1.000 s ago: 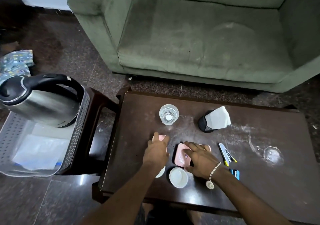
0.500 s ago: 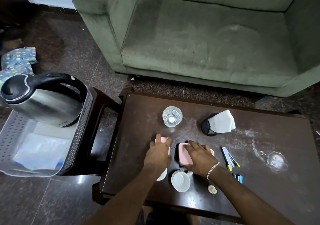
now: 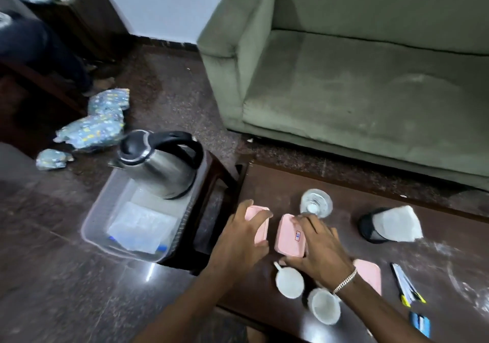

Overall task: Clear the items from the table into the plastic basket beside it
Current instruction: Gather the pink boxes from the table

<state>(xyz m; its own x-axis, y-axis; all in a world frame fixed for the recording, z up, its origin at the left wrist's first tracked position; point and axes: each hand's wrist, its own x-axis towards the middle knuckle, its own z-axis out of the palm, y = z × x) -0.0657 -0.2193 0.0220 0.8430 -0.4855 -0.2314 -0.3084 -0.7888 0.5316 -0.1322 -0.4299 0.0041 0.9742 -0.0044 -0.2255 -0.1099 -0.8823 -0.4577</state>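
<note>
Left hand point(image 3: 242, 233) grips one pink box point(image 3: 260, 223); right hand point(image 3: 321, 248) grips another point(image 3: 289, 233); cups point(image 3: 289, 282), glass point(image 3: 316, 202) crowd close.

Green upholstered sofa point(image 3: 370, 83) against a pale wall point(image 3: 164, 4), dark speckled stone floor point(image 3: 53, 263) with glare spots, dark wooden cabinet point(image 3: 87, 17) at far left

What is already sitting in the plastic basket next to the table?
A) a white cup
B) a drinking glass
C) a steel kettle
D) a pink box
C: the steel kettle with its black handle rests in the far end of the plastic basket, while the glass, cups and pink boxes are all over the table.
</note>
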